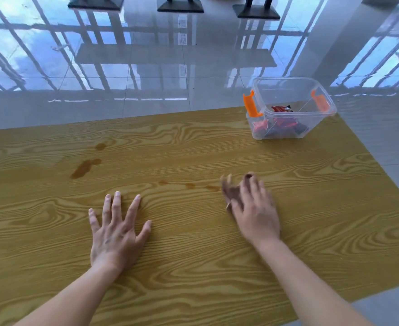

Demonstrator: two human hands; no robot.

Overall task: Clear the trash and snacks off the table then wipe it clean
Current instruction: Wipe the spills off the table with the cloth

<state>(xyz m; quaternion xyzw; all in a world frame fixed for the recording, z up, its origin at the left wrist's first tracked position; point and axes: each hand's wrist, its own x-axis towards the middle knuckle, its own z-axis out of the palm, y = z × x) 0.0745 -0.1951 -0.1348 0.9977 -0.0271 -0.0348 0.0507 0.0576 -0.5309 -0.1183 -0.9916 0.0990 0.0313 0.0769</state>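
My right hand holds a brown, damp-looking wad of cloth or tissue against the wooden table, right of centre. The hand is blurred, and the wad shows between the thumb and fingers. My left hand rests flat on the table with fingers spread, holding nothing. Brown liquid stains mark the wood at the left, and a row of small drops runs toward my right hand. A clear plastic bin with orange latches stands at the far right corner with red and dark wrappers inside.
The table's far edge and right edge drop to a glossy tiled floor. Black stand bases sit on the floor far behind the table.
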